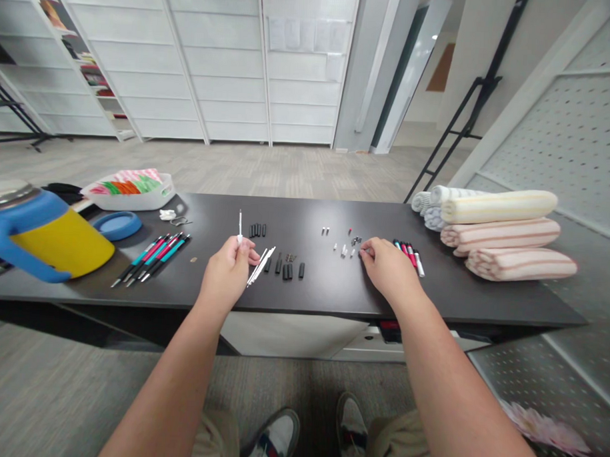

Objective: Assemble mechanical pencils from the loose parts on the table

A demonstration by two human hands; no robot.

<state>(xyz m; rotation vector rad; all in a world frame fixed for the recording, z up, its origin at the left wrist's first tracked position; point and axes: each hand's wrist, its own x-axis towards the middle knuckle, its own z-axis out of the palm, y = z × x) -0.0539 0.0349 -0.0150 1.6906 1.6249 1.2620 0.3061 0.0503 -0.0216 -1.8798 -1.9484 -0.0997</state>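
My left hand pinches a thin white pen refill, its tip pointing up. Just right of that hand lies a bundle of white refills. Black pen sleeves stand in a row behind it, with more black sleeves and small springs nearby. My right hand has its thumb and fingertips pressed together on the desk, beside small dark metal parts and clear plastic pieces; whatever is between them is hidden. Red, teal and white pen barrels lie behind that hand, partly covered.
At left are several pens, a blue lid, a yellow-and-blue jug and a white basket of colourful items. Rolled towels are stacked at the right end of the dark desk.
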